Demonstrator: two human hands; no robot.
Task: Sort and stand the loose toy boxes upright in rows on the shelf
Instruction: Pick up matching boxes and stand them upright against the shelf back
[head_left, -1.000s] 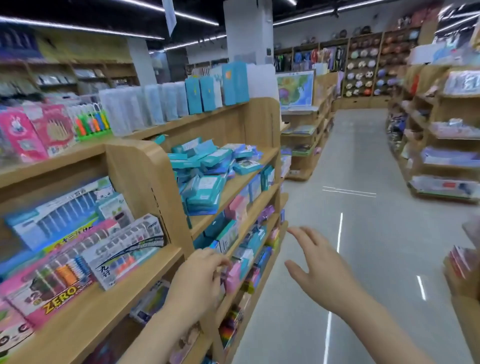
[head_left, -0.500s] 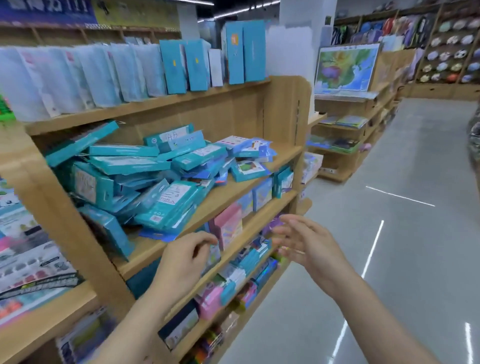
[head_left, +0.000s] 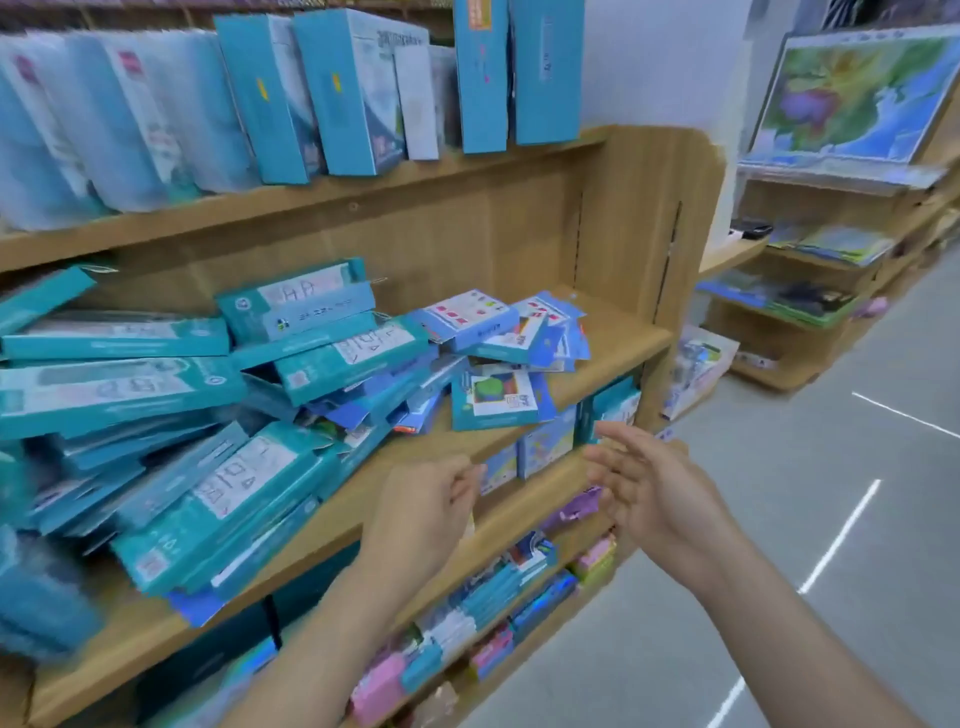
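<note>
2 bare hands are raised in front of the middle shelf board (head_left: 613, 332), and neither touches it.

- Left hand (head_left: 421, 509): fingers loosely curled, holding nothing, just off the board's front edge.
- Right hand (head_left: 660, 499): fingers straight and spread, palm turned inward, empty, out past the board's front toward its right end.

On the board the loose toy boxes lie in a heap, none upright.

- Long teal boxes (head_left: 223, 499) lie flat or tilted across the board's left and middle, and the lowest overhang its front edge.
- Small blue boxes (head_left: 498, 400) are stacked crooked right of the board's middle.
- The board's right end is bare wood.
- The board's far left is blurred, so I cannot tell how the boxes lie there.

Above the board, a row of tall boxes (head_left: 353, 93) already stands upright. Beyond its right end, on the next unit, there is a relief map (head_left: 857, 98).

Judgement: sorting has not started.

Risk: the heap looks interlocked. Pulling a teal box from underneath would likely send the upper ones sliding over the front edge. The overhanging front boxes seem the least stable, and a brush from the left wrist could tip them off. The crooked blue stack could also topple if its neighbours shift. It would be safer to lift from the top and stand the boxes on the bare right end.
</note>
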